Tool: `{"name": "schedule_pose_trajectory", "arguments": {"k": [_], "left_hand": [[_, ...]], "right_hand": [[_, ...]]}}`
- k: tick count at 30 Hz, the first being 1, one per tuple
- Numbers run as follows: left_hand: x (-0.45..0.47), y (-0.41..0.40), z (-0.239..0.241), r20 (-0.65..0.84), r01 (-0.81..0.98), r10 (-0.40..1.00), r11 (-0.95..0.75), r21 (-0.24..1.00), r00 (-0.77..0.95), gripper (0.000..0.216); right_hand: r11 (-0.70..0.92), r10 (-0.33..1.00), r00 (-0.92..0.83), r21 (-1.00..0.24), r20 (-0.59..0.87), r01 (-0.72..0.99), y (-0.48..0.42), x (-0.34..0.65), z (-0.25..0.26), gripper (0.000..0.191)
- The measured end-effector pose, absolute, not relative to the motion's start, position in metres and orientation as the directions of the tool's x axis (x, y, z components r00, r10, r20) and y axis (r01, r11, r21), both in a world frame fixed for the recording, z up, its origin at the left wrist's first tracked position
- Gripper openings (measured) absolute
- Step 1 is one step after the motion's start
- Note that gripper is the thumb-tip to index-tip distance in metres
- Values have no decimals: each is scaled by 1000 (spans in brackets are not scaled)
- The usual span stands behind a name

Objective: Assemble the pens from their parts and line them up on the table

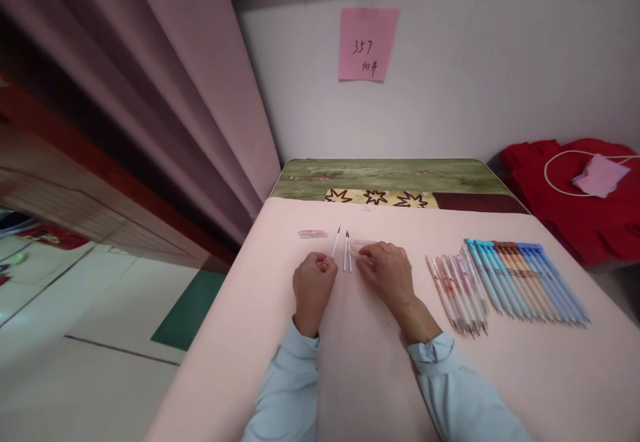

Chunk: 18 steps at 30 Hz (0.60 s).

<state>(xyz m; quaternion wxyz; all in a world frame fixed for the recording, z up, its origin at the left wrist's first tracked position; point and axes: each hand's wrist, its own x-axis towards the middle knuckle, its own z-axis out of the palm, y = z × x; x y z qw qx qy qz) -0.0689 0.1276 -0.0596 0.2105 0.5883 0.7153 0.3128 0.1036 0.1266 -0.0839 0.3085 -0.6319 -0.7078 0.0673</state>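
Note:
My left hand (315,285) is closed, with a slim white pen refill (336,242) with a dark tip standing out from its fingers. Just to its right, a pair of similar white refills (347,255) lies on the pink table cover, dark tips pointing away from me. My right hand (385,269) has its fingers bent and pinched at a clear pen barrel (354,250), partly hidden by the fingertips. Behind the left hand lie small clear pinkish pen parts (313,234).
Right of my right hand, several clear patterned pens (457,292) lie in a row. Beside them is a row of blue and brown pens (525,282). A red cloth (575,222) is beyond the table's right edge; a curtain (200,95) hangs at left. The wall bears a pink note (367,45).

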Motion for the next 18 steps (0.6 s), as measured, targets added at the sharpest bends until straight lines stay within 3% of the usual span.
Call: {"name": "schedule_pose_trajectory", "arguments": {"k": [2,4,6,8,10,12,14,18], "left_hand": [[-69,129,-62,91,593,978,38,804,-187,12],[-69,128,-62,126,580,986,-38,814,-113,11],[-67,125,-60,182,662,983,-141,736,7,9],[-65,121,-58,243,733,959,-272,623,148,8],[-63,118,-56,290,746,930,-358,562,228,7],[-61,116,-56,308,713,930,-355,605,201,7],[-61,118,-57,292,630,953,-276,726,81,10],[-65,128,-58,181,335,963,-107,936,-198,27]], "right_hand": [[192,934,8,-520,358,832,127,103,-83,11],[182,925,79,-618,371,765,126,103,-81,15],[174,919,192,-790,345,588,127,102,-78,26],[170,931,263,-937,255,307,129,101,-75,35],[149,953,256,-987,162,67,131,101,-73,34],[120,966,240,-990,100,-70,133,100,-72,30],[86,967,251,-981,40,-176,134,100,-72,28],[67,942,330,-928,-62,-366,137,101,-73,31]]}}
